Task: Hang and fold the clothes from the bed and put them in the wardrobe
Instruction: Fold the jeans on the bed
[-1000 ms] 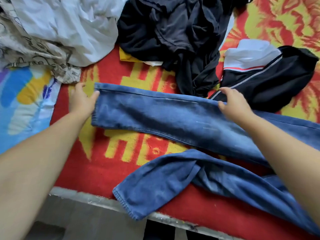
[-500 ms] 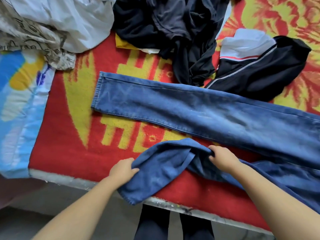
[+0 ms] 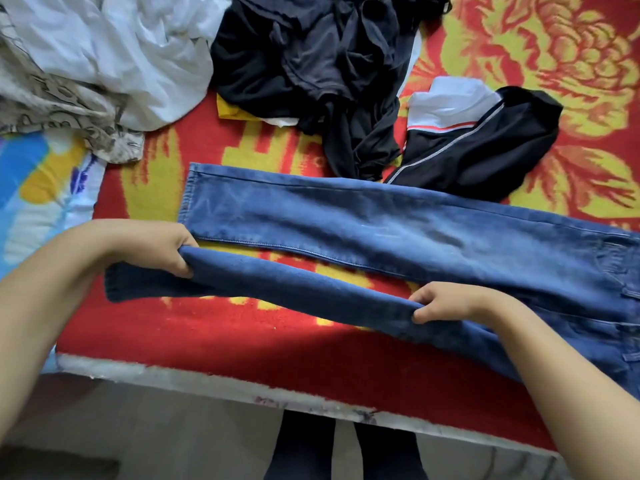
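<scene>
Gripping the near jeans leg, both hands curl round it — waistband cut off rightward.

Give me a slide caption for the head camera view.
Both hands hold the near jeans leg above the bed.

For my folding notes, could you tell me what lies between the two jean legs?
In the head view, only a bare strip of red-and-yellow blanket separates the far leg and near leg.

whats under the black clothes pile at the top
A yellow cloth and a bit of white cloth poke out from under the black pile, on the red blanket. The rest is covered.
</scene>
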Demonstrator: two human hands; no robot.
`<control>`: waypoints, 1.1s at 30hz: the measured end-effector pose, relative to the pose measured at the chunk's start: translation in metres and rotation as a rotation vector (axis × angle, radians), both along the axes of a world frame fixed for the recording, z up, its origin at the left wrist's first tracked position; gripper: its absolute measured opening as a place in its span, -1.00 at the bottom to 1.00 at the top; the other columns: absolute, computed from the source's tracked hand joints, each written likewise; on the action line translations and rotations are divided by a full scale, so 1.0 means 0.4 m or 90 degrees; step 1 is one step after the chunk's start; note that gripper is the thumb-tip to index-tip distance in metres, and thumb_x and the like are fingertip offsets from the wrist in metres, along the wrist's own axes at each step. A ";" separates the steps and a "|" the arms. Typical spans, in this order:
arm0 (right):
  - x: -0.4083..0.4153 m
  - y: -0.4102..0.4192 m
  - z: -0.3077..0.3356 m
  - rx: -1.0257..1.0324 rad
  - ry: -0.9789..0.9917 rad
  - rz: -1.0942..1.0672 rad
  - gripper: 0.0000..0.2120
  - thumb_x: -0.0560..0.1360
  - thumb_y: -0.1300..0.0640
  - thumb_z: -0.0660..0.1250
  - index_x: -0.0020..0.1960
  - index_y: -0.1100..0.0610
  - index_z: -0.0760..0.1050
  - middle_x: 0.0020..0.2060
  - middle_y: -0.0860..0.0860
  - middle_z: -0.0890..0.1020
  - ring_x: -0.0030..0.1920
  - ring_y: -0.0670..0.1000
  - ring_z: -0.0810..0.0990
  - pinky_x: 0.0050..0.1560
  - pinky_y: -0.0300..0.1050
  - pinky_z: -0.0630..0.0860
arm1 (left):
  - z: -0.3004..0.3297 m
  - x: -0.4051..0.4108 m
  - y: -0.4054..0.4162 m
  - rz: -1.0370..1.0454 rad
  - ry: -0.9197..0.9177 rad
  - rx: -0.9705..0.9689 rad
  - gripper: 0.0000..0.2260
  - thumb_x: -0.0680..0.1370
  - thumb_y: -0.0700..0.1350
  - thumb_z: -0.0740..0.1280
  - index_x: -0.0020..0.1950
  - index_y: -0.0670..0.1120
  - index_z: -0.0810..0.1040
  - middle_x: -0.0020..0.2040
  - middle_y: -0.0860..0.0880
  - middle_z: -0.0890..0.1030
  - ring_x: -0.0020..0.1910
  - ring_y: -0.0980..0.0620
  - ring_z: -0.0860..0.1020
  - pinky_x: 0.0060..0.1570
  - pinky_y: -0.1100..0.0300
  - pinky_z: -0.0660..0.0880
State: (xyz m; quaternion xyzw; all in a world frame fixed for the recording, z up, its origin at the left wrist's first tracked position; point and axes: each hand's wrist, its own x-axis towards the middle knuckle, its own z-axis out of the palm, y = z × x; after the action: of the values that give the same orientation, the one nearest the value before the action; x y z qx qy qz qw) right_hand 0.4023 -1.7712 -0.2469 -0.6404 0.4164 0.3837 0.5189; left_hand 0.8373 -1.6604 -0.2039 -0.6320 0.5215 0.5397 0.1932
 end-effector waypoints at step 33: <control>-0.091 0.086 -0.248 -0.564 0.083 -0.185 -0.87 0.58 0.24 0.19 0.08 0.21 0.46 0.04 0.19 0.47 -0.10 0.30 0.53 -0.13 0.07 0.45 | -0.391 -0.072 0.088 -0.083 -0.384 -0.352 -0.94 0.50 -0.26 0.27 -0.10 -0.11 0.48 -0.05 -0.17 0.59 0.01 -0.18 0.55 0.09 -0.01 0.35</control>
State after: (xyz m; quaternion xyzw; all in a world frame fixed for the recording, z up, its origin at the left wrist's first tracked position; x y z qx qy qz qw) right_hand 0.3658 -1.7369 -0.3461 -0.7099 0.6571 0.1315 0.2168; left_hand 0.8087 -1.6250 -0.3603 -0.7554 0.6060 0.1566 0.1938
